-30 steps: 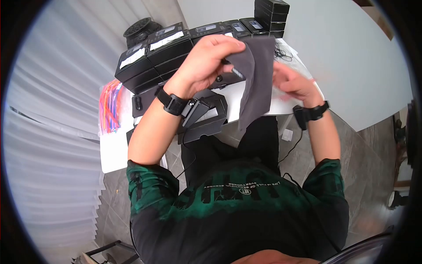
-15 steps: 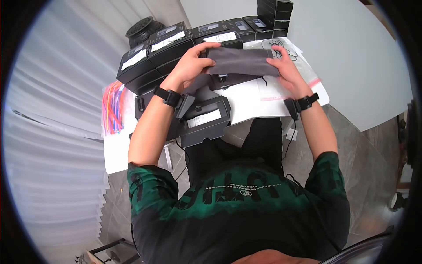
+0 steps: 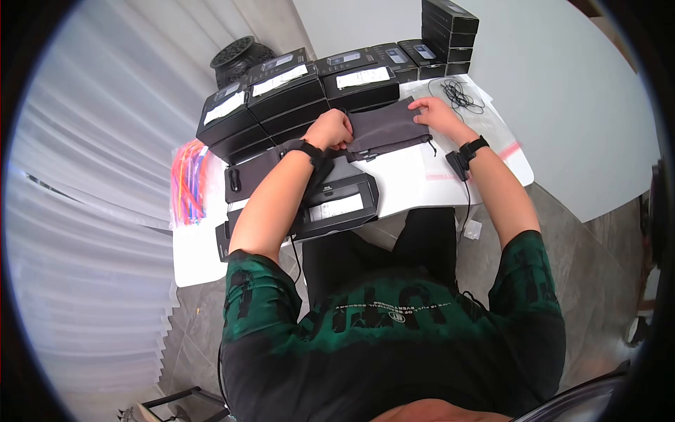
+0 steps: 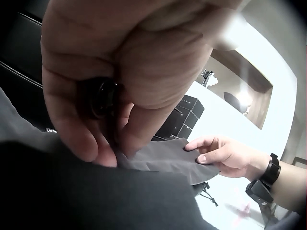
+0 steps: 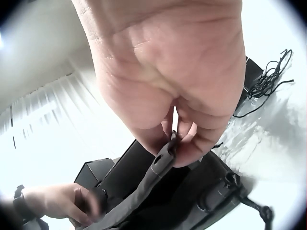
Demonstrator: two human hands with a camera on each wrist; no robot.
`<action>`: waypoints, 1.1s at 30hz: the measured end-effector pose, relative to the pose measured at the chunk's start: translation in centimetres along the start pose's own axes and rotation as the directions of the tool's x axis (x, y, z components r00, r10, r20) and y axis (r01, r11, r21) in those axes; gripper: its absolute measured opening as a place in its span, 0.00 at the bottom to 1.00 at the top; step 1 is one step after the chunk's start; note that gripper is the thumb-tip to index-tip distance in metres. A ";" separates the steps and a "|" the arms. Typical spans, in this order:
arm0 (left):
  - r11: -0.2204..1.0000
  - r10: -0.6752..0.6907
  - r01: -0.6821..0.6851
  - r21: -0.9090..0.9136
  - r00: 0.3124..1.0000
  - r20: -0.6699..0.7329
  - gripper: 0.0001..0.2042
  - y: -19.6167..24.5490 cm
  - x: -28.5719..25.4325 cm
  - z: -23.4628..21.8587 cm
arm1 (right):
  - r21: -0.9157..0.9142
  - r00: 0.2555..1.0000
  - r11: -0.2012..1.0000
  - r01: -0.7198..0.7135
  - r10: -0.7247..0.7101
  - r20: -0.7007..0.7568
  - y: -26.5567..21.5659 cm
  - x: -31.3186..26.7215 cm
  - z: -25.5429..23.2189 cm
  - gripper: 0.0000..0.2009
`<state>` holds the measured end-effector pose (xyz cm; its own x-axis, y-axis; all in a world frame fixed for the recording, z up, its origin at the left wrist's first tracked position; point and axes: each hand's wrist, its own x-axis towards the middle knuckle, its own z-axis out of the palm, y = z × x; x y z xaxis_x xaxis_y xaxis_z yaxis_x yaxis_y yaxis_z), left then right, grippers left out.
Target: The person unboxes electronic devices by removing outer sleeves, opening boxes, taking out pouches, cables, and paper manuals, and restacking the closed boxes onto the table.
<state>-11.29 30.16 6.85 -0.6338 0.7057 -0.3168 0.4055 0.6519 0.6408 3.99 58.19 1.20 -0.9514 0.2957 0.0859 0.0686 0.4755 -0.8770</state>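
A grey cloth pouch [image 3: 383, 125] is stretched between the two hands, low over the table. The left hand [image 3: 329, 131] pinches its left end; in the left wrist view a glossy black round object [image 4: 103, 97] sits within the curled fingers of that hand [image 4: 129, 62]. At the other end, the right hand [image 3: 437, 117] pinches the cloth edge between thumb and fingers, as the right wrist view shows by the folded grey edge [image 5: 160, 165]. Another dark pouch with a black drawstring [image 5: 247, 199] lies just under the held cloth. What is inside either pouch is hidden.
Black boxes [image 3: 288, 105] stand along the back, with a taller stack [image 3: 448, 35] at right. An open black box [image 3: 355, 205] lies at the front edge. Colourful strips [image 3: 188, 184] are at left; a coiled black cable [image 3: 460, 97] rests on clear plastic at right.
The pouch hung upright from the left hand, then was stretched between both hands. Now it is lower and closer to the table, and the left hand's fingers are more curled.
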 end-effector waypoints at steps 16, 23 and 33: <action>0.931 0.125 -0.069 -0.358 0.983 0.135 0.13 -0.2 -2.8 -3.5 | -0.116 0.991 0.991 0.067 -0.080 -0.105 2.6 -0.1 1.8 0.17; 0.905 0.288 -0.221 -0.363 0.947 0.141 0.46 2.0 -5.3 -3.7 | 0.089 0.975 0.979 0.185 -0.172 -0.138 -4.9 -2.1 3.2 0.15; 0.925 0.218 -0.150 -0.348 0.962 0.165 0.45 2.5 -6.4 -1.2 | 0.577 0.981 0.812 -0.088 -0.029 0.190 -9.2 -0.9 8.3 0.14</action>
<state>-7.03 26.98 11.31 -0.4124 0.8667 -0.2806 0.2407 0.4007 0.8840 1.71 46.65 5.30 -0.9927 0.1186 0.0199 -0.0340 -0.1183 -0.9924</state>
